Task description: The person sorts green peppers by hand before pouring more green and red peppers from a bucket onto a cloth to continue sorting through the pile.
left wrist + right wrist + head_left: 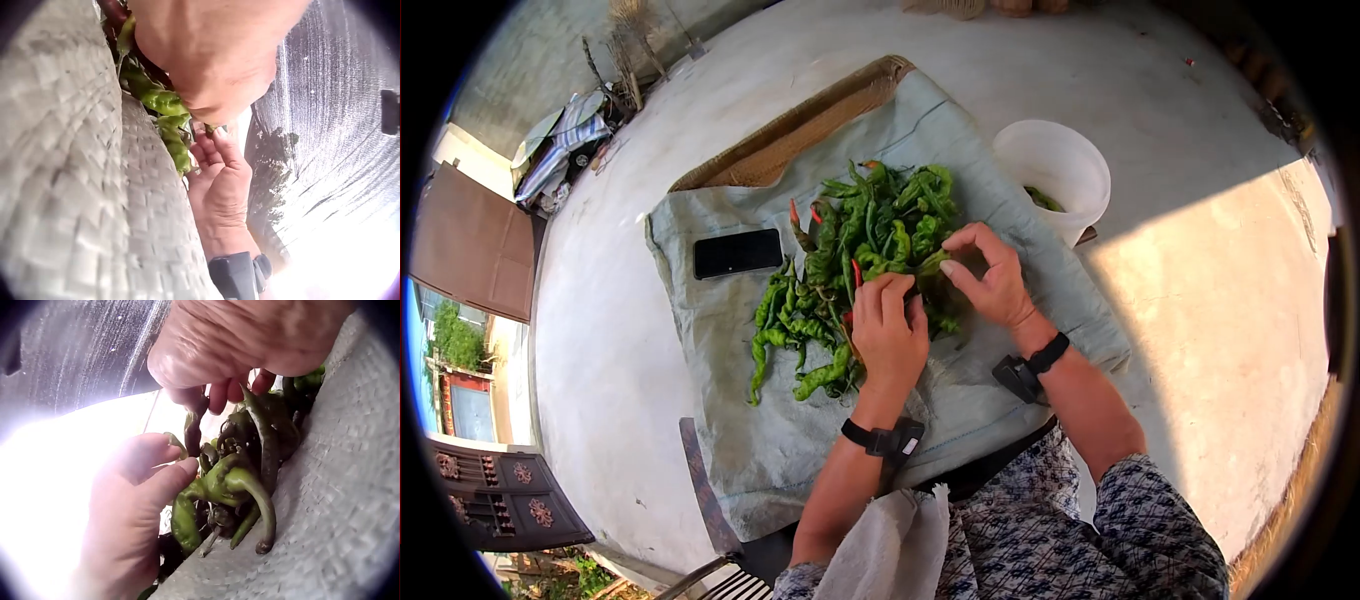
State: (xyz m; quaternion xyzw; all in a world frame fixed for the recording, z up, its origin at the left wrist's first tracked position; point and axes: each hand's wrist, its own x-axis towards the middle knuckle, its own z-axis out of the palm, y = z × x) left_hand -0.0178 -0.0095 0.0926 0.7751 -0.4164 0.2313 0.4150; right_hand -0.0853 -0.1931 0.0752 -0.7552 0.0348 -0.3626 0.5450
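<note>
A pile of long, wrinkled green chili peppers (pixel 880 215), a few of them red, lies on a pale woven sheet (pixel 730 420). Over its near right side, my right hand (pixel 997 285) pinches a chili pepper (pixel 195 428) between thumb and fingers; it looks dark in the right wrist view. My left hand (pixel 890 335) is at the front of the pile with bent fingers, close beside a red pepper (pixel 858 273). In the right wrist view its thumb overlaps a curled green pepper (pixel 228 481); I cannot tell whether it grips one.
A black phone (pixel 738 254) lies on the sheet, left of the pile. Brown woven edging (pixel 800 130) shows beyond the sheet's far edge. A white bucket (pixel 1055 170) with some green inside stands at the right, on the concrete floor (pixel 1200 330).
</note>
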